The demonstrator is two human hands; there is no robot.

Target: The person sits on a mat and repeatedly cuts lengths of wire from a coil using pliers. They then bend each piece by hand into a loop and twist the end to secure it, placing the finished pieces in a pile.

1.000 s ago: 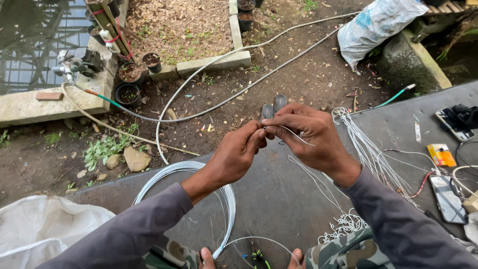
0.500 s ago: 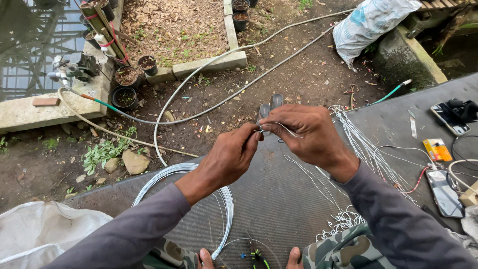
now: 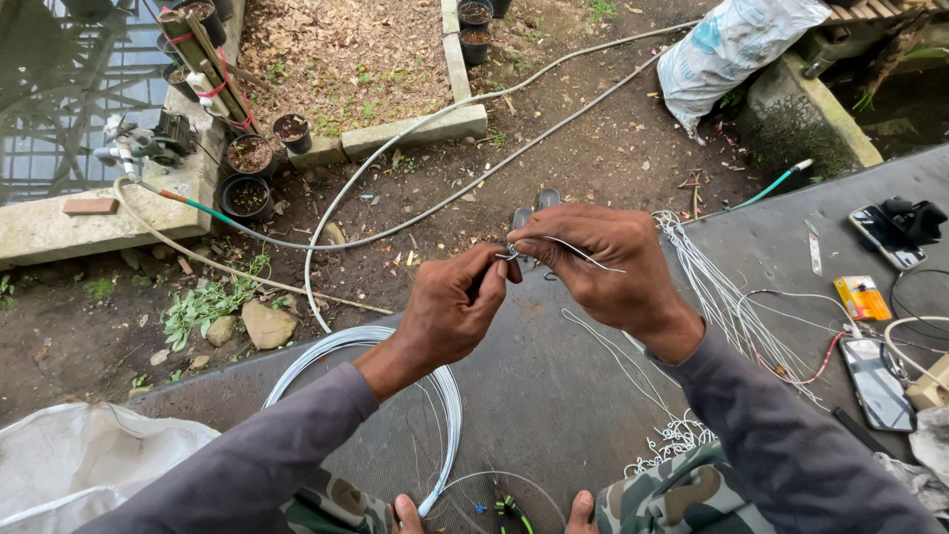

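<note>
- A white printed sack lay on the ground at upper right, beyond the grey bench.
- A small flat yellow-and-orange packet lay on the bench at right, between two phones: one near the far edge, one nearer the person.
- A pale bag sat at lower left.
- The left hand was closed, its grip pinching a thin white wire at the fingertips.
- The right hand was closed on the same wire just beside it, fingertips of both hands touching; the wire's free end ran out across the right hand's fingers.
- Grey pliers handles showed just above the hands; which hand held them could not be told.
- A bundle of white wires lay on the bench just right of the right hand.
- A coil of white wire lay under the left forearm.
</note>
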